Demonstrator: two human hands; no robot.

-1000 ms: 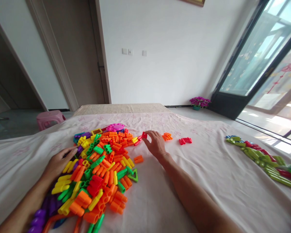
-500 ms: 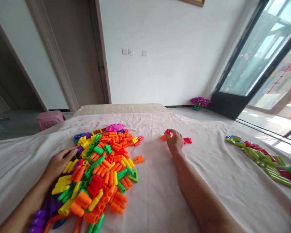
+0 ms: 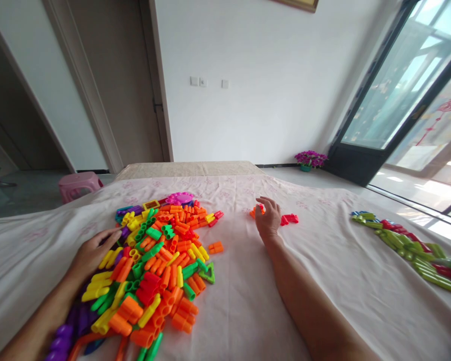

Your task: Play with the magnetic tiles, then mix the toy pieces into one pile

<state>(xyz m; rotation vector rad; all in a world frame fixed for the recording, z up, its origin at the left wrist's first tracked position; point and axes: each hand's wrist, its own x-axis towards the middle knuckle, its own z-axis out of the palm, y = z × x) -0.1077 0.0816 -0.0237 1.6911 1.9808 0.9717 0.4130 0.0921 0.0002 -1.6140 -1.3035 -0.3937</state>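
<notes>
My left hand [image 3: 93,250] rests on the left edge of a big pile of plastic blocks [image 3: 154,265] in orange, green, yellow, red and purple; its fingers are apart and it holds nothing I can see. Over the cloth right of the pile is my right hand [image 3: 268,218], thumb and fingers spread, with nothing between them. Just behind its thumb lie orange blocks [image 3: 252,212], partly hidden. Red blocks [image 3: 290,219] lie to its right. A single orange block [image 3: 215,247] sits between the pile and my right forearm.
Green, red and blue blocks [image 3: 406,243] lie in a long group on the right of the patterned tablecloth [image 3: 240,301]. Beyond the cloth are a pink stool [image 3: 80,184], a potted purple plant [image 3: 310,159] and a glass door [image 3: 383,105].
My right hand has opened and let go of a red block; its fingers have lifted and spread. My left hand has stayed on the pile's edge.
</notes>
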